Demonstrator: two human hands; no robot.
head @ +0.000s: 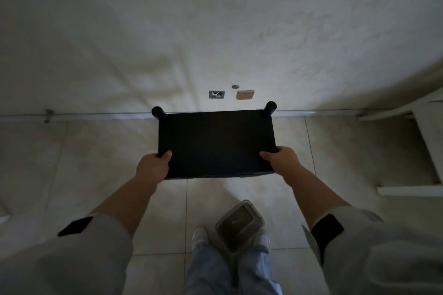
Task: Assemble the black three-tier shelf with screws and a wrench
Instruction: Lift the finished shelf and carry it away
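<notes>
Above the tiled floor [96, 163], near the wall [215, 31], the black shelf [215, 143] is held at its near corners: the left hand [153, 166] grasps one side, the right hand [281, 160] the other. A plastic box [239, 224] lies by the feet.

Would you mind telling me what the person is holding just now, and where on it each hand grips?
The black shelf: the left hand grips its near left corner, the right hand its near right corner.

The shelf [215, 141] top hides any lower tiers; the near posts sit perhaps behind the hands.
</notes>
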